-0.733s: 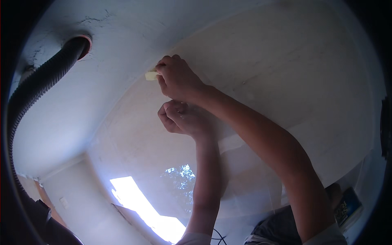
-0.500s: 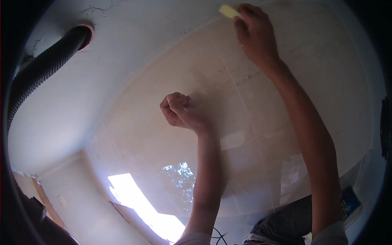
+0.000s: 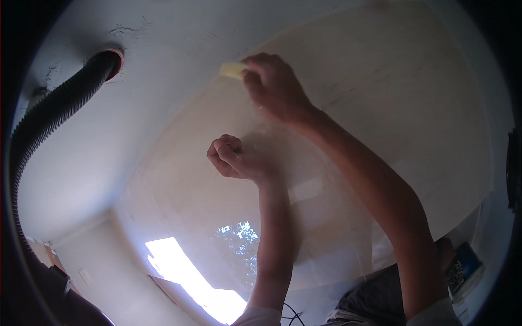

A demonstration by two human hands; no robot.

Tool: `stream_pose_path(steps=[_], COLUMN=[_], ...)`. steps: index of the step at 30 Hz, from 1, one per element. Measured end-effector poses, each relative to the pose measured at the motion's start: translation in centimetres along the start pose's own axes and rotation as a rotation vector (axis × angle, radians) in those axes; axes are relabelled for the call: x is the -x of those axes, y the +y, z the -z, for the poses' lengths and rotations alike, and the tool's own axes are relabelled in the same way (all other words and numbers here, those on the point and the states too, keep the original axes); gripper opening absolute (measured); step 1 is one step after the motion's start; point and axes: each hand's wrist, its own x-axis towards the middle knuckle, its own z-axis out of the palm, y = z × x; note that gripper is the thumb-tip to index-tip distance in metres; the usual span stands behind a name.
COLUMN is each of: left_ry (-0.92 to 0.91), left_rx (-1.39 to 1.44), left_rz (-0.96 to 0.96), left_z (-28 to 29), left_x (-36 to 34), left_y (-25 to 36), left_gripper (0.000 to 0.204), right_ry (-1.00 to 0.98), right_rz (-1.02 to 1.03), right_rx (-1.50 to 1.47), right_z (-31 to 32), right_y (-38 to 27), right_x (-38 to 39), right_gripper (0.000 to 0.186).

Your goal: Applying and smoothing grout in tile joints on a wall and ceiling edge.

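The right hand (image 3: 274, 87) was raised in the upper middle of the frame, its grip clamped on a small pale yellow block (image 3: 232, 69) that stuck out to the left of the fingers. The block was pressed flat against a large pale sheet (image 3: 391, 108), right at the sheet's upper left edge where it met the white surface (image 3: 109, 152) behind. The right forearm ran down from that hand to the lower right corner of the frame.

The left hand (image 3: 232, 158) sat below the right one, near the centre of the frame, its grip closed into a fist with the knuckles turned to the left. Whether it held anything inside the fist could not be told. It rested against the sheet, well apart from the block. Its forearm dropped straight down to the lower edge.

A black ribbed hose (image 3: 49, 119) came out of a round hole (image 3: 111, 60) in the white surface at the upper left and curved down along the left rim of the frame. A bright window (image 3: 190, 271) with tree leaves beyond it showed in the lower middle. At the lower right, a blue and white package (image 3: 462, 269) lay just beside the right forearm.
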Motion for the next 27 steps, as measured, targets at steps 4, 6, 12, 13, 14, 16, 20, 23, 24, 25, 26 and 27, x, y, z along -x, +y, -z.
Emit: stream_pose_path(steps=[4, 6, 12, 13, 14, 16, 20, 23, 24, 25, 26, 27], left_ry=[-0.050, -0.045, -0.037, -0.028, -0.036, -0.040, -0.116, -0.134, -0.136, -0.124, -0.108, -0.114], left_rx=[0.031, 0.031, -0.009, -0.017, -0.001, -0.016, -0.072, -0.130, -0.136, -0.125, -0.105, -0.091], left_rz=[-0.064, -0.053, -0.012, -0.008, 0.014, 0.005, -0.067, -0.083, -0.067, -0.035, 0.006, 0.040], left_z=[-0.5, -0.5, -0.9, -0.9, -1.2, -1.2, 0.2, -0.5, -0.4, 0.0, -0.1, -0.1], left_x=[0.3, 0.3, 0.5, 0.6, 0.8, 1.0, -0.4, 0.2, -0.1, 0.0, 0.2, 0.5], left_y=[0.6, 0.5, 1.2, 1.3, 1.5, 0.8, 0.2, 0.2, 0.3, 0.8, 0.9, 0.5], left_gripper=[0.012, 0.012, 0.012, 0.013, 0.013, 0.015, 0.015, 0.014, 0.014, 0.014, 0.014, 0.014], right_ry=[0.134, 0.216, 0.250, 0.149, 0.172, 0.222, 0.189, 0.458, 0.526, 0.588, 0.595, 0.623], right_rz=[-0.127, -0.133, -0.659, -0.642, -0.673, -0.714, -0.655, -0.531, -0.527, -0.526, -0.517, -0.556], right_rx=[0.234, 0.148, -0.906, -1.074, -1.055, -0.840, -0.004, 0.630, 0.911, 1.186, 1.226, 1.462], right_z=[9.8, 12.8, 21.0, 23.4, 25.8, 31.4, 41.5, 49.7, 51.8, 53.9, 55.9, 57.8], right_y=[3.4, 5.2, 1.8, 1.5, 0.2, -1.4, -8.0, -14.8, -16.9, -18.7, -20.4, -21.7], right_x=[-3.0, -3.4, 1.5, 3.6, 5.2, 10.2, 19.7, 27.4, 30.1, 33.5, 36.4, 39.4], right_gripper=[0.040, 0.044, 0.024, 0.026, 0.029, 0.040, 0.047, 0.031, 0.028, 0.027, 0.027, 0.027])
